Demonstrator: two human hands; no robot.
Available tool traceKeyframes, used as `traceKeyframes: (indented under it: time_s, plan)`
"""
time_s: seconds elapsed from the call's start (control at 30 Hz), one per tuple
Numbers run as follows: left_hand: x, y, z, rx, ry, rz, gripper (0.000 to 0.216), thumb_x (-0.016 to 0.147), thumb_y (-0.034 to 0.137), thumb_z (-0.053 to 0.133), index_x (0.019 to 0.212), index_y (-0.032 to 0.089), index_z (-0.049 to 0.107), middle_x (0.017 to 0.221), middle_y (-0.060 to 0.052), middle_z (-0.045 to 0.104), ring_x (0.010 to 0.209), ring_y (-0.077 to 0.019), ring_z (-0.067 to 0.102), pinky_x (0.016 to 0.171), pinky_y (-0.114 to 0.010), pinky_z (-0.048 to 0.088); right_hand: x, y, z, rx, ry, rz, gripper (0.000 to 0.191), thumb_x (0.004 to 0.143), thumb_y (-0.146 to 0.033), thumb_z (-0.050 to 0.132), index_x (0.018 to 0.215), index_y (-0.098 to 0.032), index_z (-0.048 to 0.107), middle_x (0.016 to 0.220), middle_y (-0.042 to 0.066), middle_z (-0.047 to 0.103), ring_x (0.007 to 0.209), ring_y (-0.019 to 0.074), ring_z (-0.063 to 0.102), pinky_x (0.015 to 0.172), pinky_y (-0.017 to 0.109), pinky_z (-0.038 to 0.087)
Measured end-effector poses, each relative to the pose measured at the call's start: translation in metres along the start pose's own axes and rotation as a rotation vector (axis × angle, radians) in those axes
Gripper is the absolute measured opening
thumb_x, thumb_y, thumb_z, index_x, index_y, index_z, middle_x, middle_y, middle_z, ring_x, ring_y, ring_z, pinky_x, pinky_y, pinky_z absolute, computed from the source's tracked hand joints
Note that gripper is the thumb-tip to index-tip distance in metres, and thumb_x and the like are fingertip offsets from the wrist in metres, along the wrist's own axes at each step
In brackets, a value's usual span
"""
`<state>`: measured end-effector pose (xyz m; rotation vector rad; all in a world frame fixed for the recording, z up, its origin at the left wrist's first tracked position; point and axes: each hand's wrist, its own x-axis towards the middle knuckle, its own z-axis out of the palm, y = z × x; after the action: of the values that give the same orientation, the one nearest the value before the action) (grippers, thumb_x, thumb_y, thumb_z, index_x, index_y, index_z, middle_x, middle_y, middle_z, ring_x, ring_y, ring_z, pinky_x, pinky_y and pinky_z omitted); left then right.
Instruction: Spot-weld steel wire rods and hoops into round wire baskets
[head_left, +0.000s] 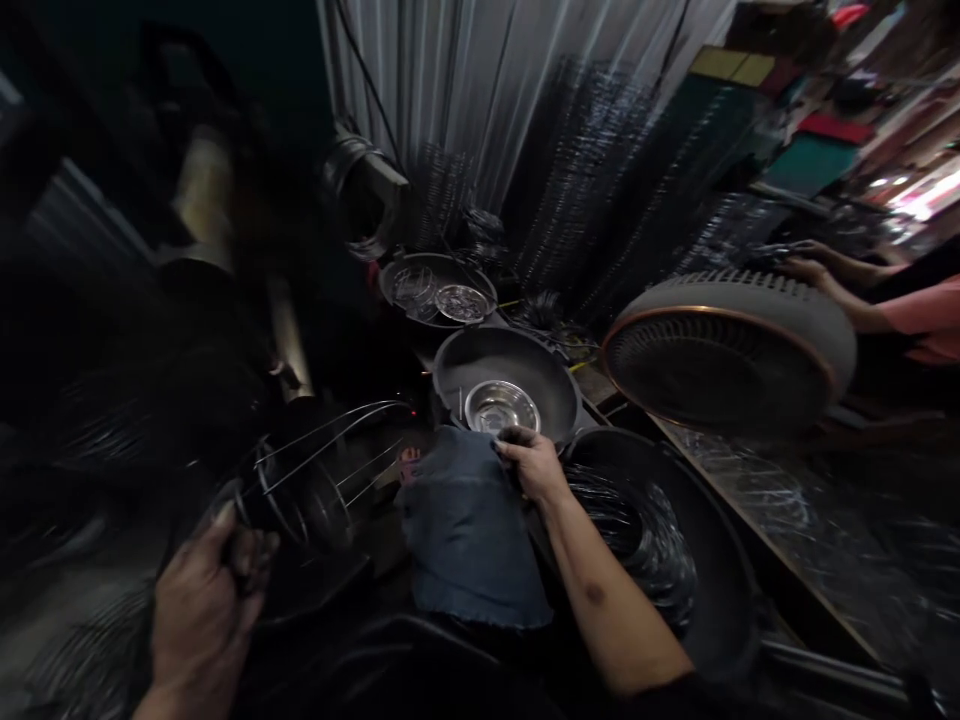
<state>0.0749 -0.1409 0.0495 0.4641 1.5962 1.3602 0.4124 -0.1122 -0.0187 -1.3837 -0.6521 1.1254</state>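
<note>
My left hand (214, 580) is closed at the lower left around one end of a wire frame (281, 490). Thin rings and long bent prongs make up this frame, and its prongs point right toward a tiny red glow. My right hand (532, 465) has its fingers drawn together at the near rim of a shiny steel bowl (502, 405). Whatever its fingertips grip is hidden. Below them, a blue-grey cloth (476, 540) hangs over my lap, its upper corner beside the right fingers. The bowl sits in a wide dark pan (465, 365).
Behind stands another pan (390, 285) with wire rings and a shallow dish. Coiled wire (660, 560) fills a dark basin at right. A round fan (720, 350) stands above it. Tall stacks of wire parts (570, 170) lean on corrugated metal. Another person's arm (847, 290) shows at right.
</note>
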Motion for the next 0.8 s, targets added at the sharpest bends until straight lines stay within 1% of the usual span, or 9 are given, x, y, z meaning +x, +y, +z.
traceKeyframes:
  time_s: [0.1,0.2,0.3,0.37,0.47,0.53,0.6,0.7,0.8]
  plan:
    - [0.001,-0.006,-0.007,-0.150,-0.005,-0.034,0.027,0.074,0.033,0.067,0.062,0.018,0.048,0.042,0.009,0.038,0.040,-0.0053,0.036,0.057,-0.021,0.050,-0.013,0.002,0.013,-0.069,0.010,-0.070,0.035,0.048,-0.029,0.079,0.079,-0.018,0.070,0.061,-0.002,0.062,0.049,0.0113,0.049,0.047,0.023,0.038]
    - [0.003,-0.010,-0.017,-0.221,-0.026,0.005,0.029,0.070,0.034,0.070,0.060,0.018,0.048,0.042,0.009,0.039,0.040,-0.0055,0.036,0.056,-0.021,0.049,-0.021,0.011,0.023,-0.308,0.032,-0.153,0.032,0.053,-0.035,0.074,0.081,-0.018,0.073,0.077,0.004,0.070,0.073,0.0214,0.062,0.072,0.034,0.049]
    - [0.005,-0.014,-0.028,-0.265,0.001,0.031,0.025,0.069,0.034,0.072,0.064,0.018,0.054,0.041,0.009,0.040,0.039,-0.0050,0.034,0.052,-0.020,0.047,-0.030,0.024,0.018,-0.622,0.115,-0.239,0.027,0.059,-0.040,0.068,0.076,-0.020,0.074,0.087,0.009,0.072,0.093,0.0282,0.063,0.091,0.042,0.045]
    - [0.007,-0.016,-0.034,-0.284,0.010,0.043,0.020,0.070,0.034,0.072,0.074,0.018,0.060,0.041,0.009,0.040,0.038,-0.0049,0.034,0.050,-0.019,0.045,-0.037,0.027,0.009,-0.752,0.190,-0.252,0.026,0.060,-0.040,0.067,0.076,-0.021,0.074,0.088,0.009,0.072,0.094,0.0286,0.063,0.091,0.041,0.046]
    - [0.009,-0.021,-0.038,-0.277,0.010,0.076,0.023,0.072,0.035,0.071,0.087,0.019,0.065,0.040,0.009,0.040,0.038,-0.0050,0.035,0.046,-0.017,0.040,-0.043,0.017,0.012,-0.749,0.188,-0.157,0.024,0.061,-0.039,0.069,0.075,-0.020,0.073,0.081,0.008,0.072,0.081,0.0273,0.065,0.076,0.037,0.051]
    - [0.011,-0.025,-0.037,-0.265,0.000,0.091,0.027,0.072,0.037,0.071,0.093,0.019,0.066,0.040,0.009,0.041,0.038,-0.0052,0.036,0.043,-0.016,0.037,-0.047,0.004,0.034,-0.671,0.063,-0.108,0.021,0.060,-0.039,0.071,0.065,-0.018,0.070,0.067,0.006,0.069,0.068,0.0240,0.063,0.062,0.032,0.049]
    - [0.012,-0.027,-0.035,-0.272,-0.024,0.111,0.033,0.072,0.037,0.071,0.100,0.019,0.067,0.041,0.009,0.042,0.038,-0.0051,0.036,0.042,-0.016,0.035,-0.052,-0.007,0.072,-0.535,-0.118,-0.058,0.025,0.059,-0.039,0.072,0.054,-0.017,0.064,0.054,0.002,0.061,0.053,0.0171,0.056,0.048,0.026,0.041]
    - [0.010,-0.027,-0.031,-0.304,-0.028,0.130,0.042,0.069,0.036,0.073,0.108,0.021,0.067,0.045,0.009,0.044,0.039,-0.0040,0.037,0.041,-0.014,0.033,-0.059,-0.015,0.138,-0.179,-0.342,0.127,0.024,0.056,-0.036,0.074,0.061,-0.014,0.065,0.051,0.000,0.057,0.040,0.0091,0.045,0.038,0.021,0.031]
    - [0.009,-0.024,-0.030,-0.303,0.015,0.102,0.047,0.066,0.037,0.076,0.111,0.023,0.067,0.048,0.009,0.046,0.041,-0.0037,0.039,0.041,-0.014,0.033,-0.067,-0.016,0.185,0.066,-0.434,0.293,0.030,0.048,-0.031,0.079,0.066,-0.015,0.064,0.052,-0.001,0.058,0.039,0.0095,0.047,0.034,0.020,0.032]
